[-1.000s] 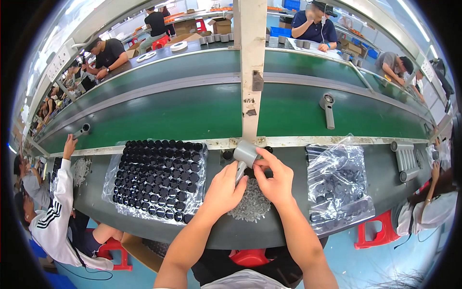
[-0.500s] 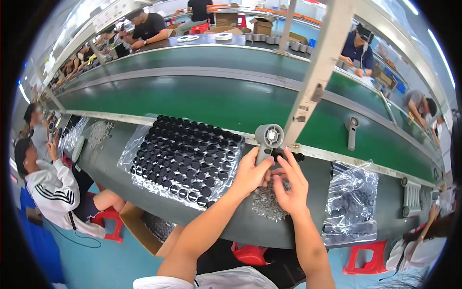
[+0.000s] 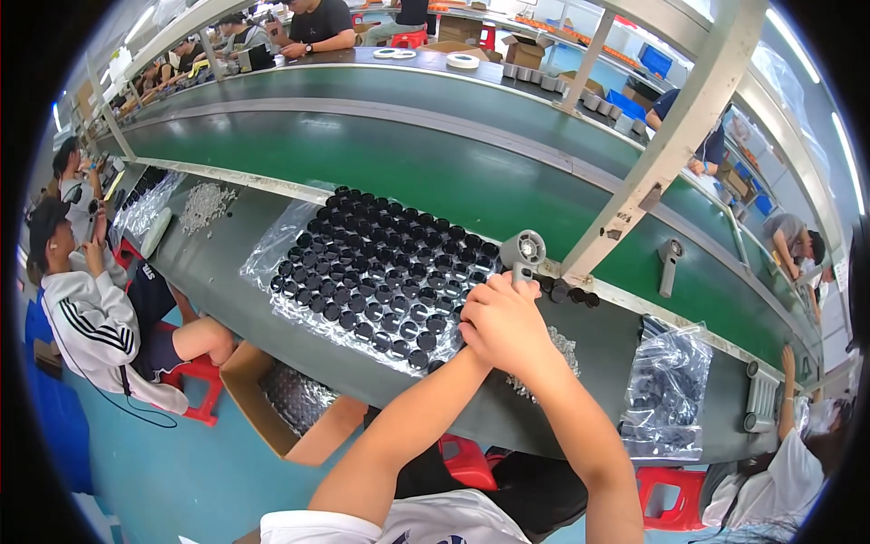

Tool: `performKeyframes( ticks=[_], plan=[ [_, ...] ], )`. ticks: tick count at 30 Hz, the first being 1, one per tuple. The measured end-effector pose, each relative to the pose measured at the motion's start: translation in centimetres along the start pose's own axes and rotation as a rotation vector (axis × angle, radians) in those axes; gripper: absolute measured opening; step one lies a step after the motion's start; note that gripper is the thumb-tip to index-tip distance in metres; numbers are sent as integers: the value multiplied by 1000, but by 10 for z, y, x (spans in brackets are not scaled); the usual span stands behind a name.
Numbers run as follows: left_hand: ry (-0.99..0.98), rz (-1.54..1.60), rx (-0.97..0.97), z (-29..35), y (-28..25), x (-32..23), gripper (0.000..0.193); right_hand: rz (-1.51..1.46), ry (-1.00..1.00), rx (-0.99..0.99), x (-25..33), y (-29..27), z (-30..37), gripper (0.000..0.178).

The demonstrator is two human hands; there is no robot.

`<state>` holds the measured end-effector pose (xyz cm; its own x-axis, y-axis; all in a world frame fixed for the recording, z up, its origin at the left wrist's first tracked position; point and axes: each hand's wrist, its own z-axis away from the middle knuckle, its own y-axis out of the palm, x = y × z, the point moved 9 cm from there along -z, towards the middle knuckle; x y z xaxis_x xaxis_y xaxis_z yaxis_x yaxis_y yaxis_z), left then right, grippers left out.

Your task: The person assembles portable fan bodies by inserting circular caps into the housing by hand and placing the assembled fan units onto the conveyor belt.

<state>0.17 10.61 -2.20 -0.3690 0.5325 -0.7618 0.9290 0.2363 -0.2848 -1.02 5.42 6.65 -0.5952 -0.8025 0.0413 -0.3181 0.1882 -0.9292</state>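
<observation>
A grey handheld fan (image 3: 523,249) stands head-up in front of me, its handle running down into my hands. My right hand (image 3: 509,325) is closed round the lower handle, back of the hand toward me, and crosses over the left. Only the wrist side of my left hand (image 3: 478,359) shows; its fingers are mostly hidden beneath the right, at the handle. Left of the hands, many round black caps (image 3: 385,272) lie in rows on clear plastic. A few more black caps (image 3: 571,294) sit just right of the fan. Small metallic pieces (image 3: 562,349) are heaped beside my right wrist.
A clear bag of black parts (image 3: 669,385) lies to the right. Another grey fan (image 3: 670,265) rests on the green conveyor (image 3: 435,195) beyond a white post (image 3: 666,136). An open carton (image 3: 249,381) stands below the table edge. Co-workers sit at both sides and across.
My right hand has moved from open beside the fan to closed across the handle, covering my left hand. The head view has shifted, so the caps appear farther right.
</observation>
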Motion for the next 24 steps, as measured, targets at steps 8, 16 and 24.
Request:
performKeyframes(
  ticks=[8, 16, 24],
  plan=[
    [-813, 529, -40, 8, -3, 19, 22, 119, -23, 377, 16, 35, -24, 14],
    [-779, 487, -139, 4, 16, 26, 22, -315, -38, 756, 41, 68, -11, 13],
    [-600, 334, -196, 5, 18, 26, 30, -176, -138, 669, 49, 69, -5, 11]
  ],
)
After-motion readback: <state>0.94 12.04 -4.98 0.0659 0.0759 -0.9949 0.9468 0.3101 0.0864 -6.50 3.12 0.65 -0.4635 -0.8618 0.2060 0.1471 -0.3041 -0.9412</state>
